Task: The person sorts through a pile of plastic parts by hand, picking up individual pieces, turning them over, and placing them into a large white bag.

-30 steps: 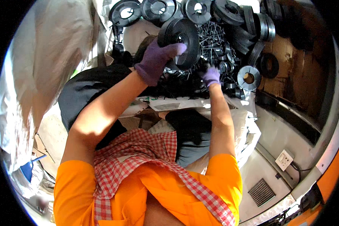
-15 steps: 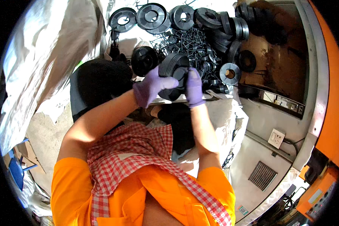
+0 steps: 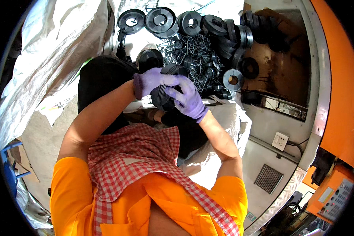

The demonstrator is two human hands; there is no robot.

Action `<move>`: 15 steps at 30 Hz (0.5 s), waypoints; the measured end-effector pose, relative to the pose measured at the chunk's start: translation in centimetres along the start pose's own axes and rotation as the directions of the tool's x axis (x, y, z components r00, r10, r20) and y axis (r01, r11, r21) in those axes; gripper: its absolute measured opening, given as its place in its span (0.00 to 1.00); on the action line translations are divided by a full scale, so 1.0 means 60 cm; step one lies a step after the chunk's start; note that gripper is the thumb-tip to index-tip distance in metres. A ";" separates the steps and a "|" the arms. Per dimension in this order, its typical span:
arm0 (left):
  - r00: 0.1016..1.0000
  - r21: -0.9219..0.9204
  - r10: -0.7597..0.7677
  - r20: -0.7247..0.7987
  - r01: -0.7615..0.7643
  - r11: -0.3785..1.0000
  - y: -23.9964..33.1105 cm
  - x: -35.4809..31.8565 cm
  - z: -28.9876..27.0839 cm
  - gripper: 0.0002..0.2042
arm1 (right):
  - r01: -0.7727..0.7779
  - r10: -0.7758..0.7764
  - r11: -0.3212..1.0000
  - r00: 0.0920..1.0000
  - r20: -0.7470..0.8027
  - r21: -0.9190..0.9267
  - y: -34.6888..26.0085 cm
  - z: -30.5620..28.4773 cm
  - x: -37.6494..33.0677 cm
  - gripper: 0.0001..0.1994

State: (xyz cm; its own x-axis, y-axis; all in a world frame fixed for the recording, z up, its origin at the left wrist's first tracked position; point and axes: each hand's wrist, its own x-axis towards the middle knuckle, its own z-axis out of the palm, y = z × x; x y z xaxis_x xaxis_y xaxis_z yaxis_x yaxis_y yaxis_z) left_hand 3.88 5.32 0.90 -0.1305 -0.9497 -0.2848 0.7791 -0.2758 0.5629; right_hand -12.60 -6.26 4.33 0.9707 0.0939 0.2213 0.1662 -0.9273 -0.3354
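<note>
Between my purple-gloved hands is a stack of black plastic discs, its edges showing as close ridges. My left hand is closed on the upper left of the stack. My right hand lies over its right side with bent fingers, close against the left fingers. The hands hide much of the stack's right face. Just beyond the left hand rests a black round hollow part. Past the right hand spreads a heap of thin black plastic sprues and small pieces.
Black spool flanges line the far edge, with more discs piled at right. Pale-centred and dark rings lie nearby. A machine opening and a wall socket are at right; a white woven sack is at left.
My right hand has turned over the stack, its fingers now across the front near the left hand. The stack has shifted slightly left and turned its ridged edge toward me.
</note>
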 end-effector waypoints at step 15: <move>0.899 0.521 0.346 -0.268 -0.167 0.837 -0.068 0.043 0.001 0.33 | -0.636 0.846 -0.098 0.352 0.401 0.765 0.036 0.096 -0.022 0.26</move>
State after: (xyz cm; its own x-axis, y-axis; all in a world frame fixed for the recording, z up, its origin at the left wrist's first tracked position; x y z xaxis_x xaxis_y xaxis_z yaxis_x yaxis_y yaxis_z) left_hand 0.33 3.98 -2.06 0.3163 -0.9098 -0.2689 0.3548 -0.1495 0.9229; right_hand -12.52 -6.32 -1.94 0.5521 -0.6056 -0.5730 -0.5010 0.3084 -0.8086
